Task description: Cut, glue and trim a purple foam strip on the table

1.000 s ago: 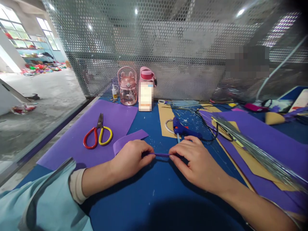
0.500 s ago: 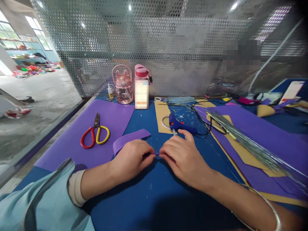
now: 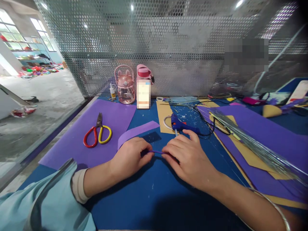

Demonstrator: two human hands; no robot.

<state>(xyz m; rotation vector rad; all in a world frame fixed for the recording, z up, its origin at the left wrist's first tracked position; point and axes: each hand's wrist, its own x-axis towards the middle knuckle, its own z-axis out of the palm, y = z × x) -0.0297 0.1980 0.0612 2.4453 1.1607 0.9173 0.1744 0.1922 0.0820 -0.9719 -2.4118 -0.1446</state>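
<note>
A purple paper strip (image 3: 141, 129) curves up behind my left hand (image 3: 131, 157), its free end lying over the blue table. Between my hands a thin purple length of it shows edge-on, stretched level. My left hand pinches it with thumb and fingers, and my right hand (image 3: 190, 157) pinches the other side a short way off. What lies inside the fingers is hidden. Just beyond my right hand rests a blue glue gun (image 3: 184, 125). Scissors (image 3: 98, 131) with one red and one yellow handle lie on a purple sheet (image 3: 72, 138) to the left.
At the back stand a pink clear bottle (image 3: 126, 89), a small glue bottle (image 3: 112, 90) and a phone (image 3: 143, 94) leaning on another pink bottle (image 3: 144, 71). Wire stems (image 3: 255, 141) lie over purple and tan sheets on the right. A mesh panel (image 3: 168, 41) rises behind.
My hands have drawn apart slightly, so more of the purple strip shows between them. The strip's free end now reaches further right. The whole view has shifted a little.
</note>
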